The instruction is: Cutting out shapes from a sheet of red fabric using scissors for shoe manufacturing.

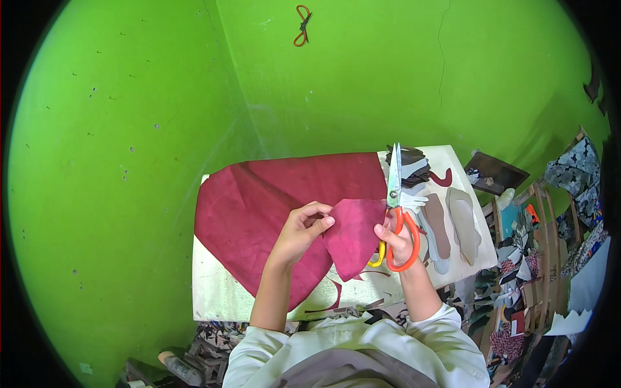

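Note:
A cut piece of dark red leather-like material is stretched between my hands over the table. My left hand pinches its upper left edge between thumb and fingers. My right hand has its thumb on the piece's right edge and also holds scissors with orange handles, blades pointing away from me. A yellow handle shows beside that hand; what it belongs to is hidden. Beneath lies a large dark red sheet of the same material.
On the white table lie thin red offcuts. Shoe-shaped pieces and a dark stack sit on its right side. Scraps crowd wooden shelving at right. Other scissors hang on the green wall.

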